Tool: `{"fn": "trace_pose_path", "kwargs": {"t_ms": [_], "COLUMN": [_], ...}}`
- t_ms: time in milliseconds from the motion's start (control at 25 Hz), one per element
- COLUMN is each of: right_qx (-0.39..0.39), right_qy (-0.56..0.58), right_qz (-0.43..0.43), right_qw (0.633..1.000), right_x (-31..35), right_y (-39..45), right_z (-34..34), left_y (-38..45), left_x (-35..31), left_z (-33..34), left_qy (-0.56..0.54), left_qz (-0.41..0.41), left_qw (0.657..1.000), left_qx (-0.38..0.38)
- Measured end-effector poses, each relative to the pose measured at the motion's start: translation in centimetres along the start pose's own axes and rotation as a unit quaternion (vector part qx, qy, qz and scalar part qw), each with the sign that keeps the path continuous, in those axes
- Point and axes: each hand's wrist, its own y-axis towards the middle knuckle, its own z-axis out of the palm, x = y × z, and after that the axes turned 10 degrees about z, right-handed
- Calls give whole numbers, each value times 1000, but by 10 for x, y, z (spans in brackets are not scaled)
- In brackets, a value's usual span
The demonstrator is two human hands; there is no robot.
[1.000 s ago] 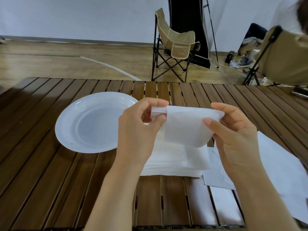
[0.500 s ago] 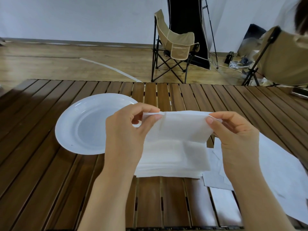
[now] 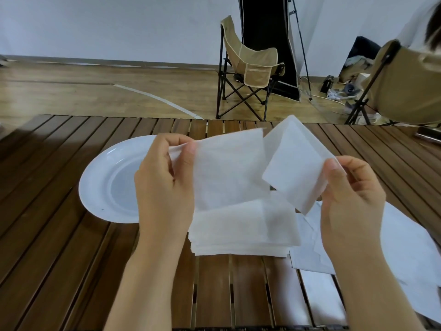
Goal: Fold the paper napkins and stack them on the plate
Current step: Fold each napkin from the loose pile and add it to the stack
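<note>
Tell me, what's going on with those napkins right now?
Both hands, left hand and right hand, pinching one napkin in midair, partly unfolded. Napkin stack on table. White plate empty. Nothing blocking.

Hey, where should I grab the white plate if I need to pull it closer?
Probably the plate at its near-left rim, coming from the left: that raised edge is bare, while the left hand and the held napkin cover its right side.
</note>
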Motion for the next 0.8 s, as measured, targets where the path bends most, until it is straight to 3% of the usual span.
{"fn": "trace_pose_path", "kwargs": {"t_ms": [160, 280, 680, 800], "right_qx": [1, 10, 143, 123], "right_qy": [-8, -33, 23, -110], "right_qz": [27, 38, 112, 112], "right_qw": [1000, 999, 983, 980], "right_x": [-2, -4, 12, 0], "right_y": [1, -1, -17, -16], "right_z": [-1, 1, 13, 20], "left_y": [-10, -17, -14, -15], "left_x": [20, 28, 27, 25], "left_z": [13, 22, 28, 30], "left_qy": [88, 129, 110, 102], "left_qz": [-108, -129, -160, -176], "left_qw": [978, 955, 963, 963], "left_qx": [155, 236, 188, 177]}}
